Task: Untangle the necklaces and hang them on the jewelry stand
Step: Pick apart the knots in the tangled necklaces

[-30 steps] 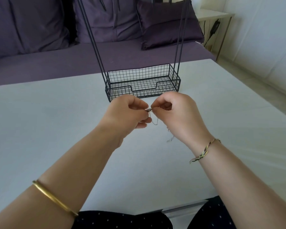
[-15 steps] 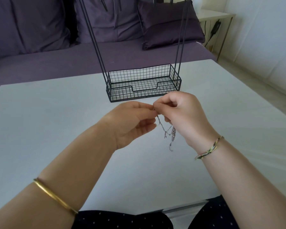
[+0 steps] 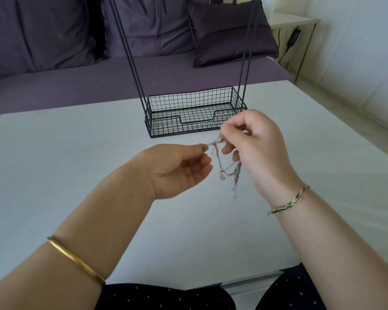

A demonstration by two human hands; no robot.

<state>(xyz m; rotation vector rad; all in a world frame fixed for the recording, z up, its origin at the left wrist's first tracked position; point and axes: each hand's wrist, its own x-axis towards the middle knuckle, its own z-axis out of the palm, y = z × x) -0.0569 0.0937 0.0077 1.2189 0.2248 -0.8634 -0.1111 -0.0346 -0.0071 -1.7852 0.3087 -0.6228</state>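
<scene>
The necklaces (image 3: 227, 168) hung in the air as one thin silvery tangle between my two hands, above the table (image 3: 54, 164) and just in front of the stand (image 3: 244, 52). My right hand (image 3: 258, 148) pinched the top of the bunch between thumb and forefinger, the other fingers curled beneath, and the loops and a clasp dangled below it. My left hand (image 3: 177, 168) lay palm up with its fingers loosely bent. Thumb and forefinger nipped the end of one strand, which ran almost level across to the right hand.

I judged this to be the untangling step, at an early point: one strand was being drawn out sideways while the rest hung knotted, and nothing was ready to hang. The next move seemed to call for a slow, light pull on that strand, with the right hand easing its pinch so the chain could slide free rather than tighten the knot.

The only container was the black wire basket (image 3: 195, 113) at the foot of the stand. Through its mesh I saw just its own wire floor and the table beneath. Thin dark rods (image 3: 130, 52) rose from both ends of the basket, and the upper part where necklaces would hang ran out of the picture. Behind the table stood a purple sofa (image 3: 76, 74) with cushions (image 3: 229, 34).
</scene>
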